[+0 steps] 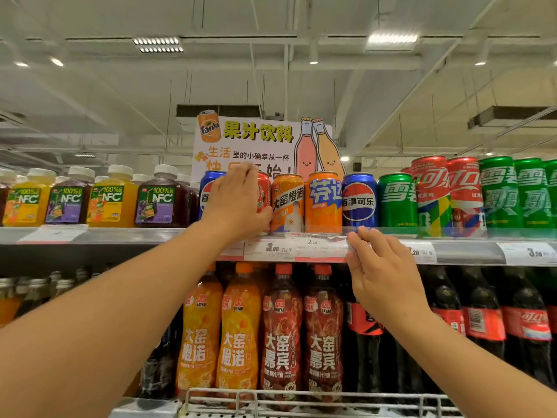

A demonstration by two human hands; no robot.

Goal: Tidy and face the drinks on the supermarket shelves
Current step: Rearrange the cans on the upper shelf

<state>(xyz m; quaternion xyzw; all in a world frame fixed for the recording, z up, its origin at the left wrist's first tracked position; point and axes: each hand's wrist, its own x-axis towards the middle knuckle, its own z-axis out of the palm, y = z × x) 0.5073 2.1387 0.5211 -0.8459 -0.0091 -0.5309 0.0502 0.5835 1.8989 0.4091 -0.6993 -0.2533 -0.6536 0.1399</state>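
A row of drink cans stands on the top shelf (467,251). My left hand (236,200) wraps around a red can (263,191) between a blue Pepsi can (208,188) and an orange Dayao can (287,203), hiding most of it. An orange Fanta can (323,203), a second blue Pepsi can (359,200) and a green Sprite can (397,200) follow to the right. My right hand (382,273) touches the clear price strip (295,250) at the shelf's front edge below the second Pepsi can, fingers loosely bent.
NFC juice bottles (111,200) fill the top shelf's left side; red Coca-Cola cans (449,194) and more green cans (518,191) stand at right. Orange and red Dayao bottles (259,333) and cola bottles (482,315) sit on the lower shelf. A juice sign (259,146) stands behind the cans.
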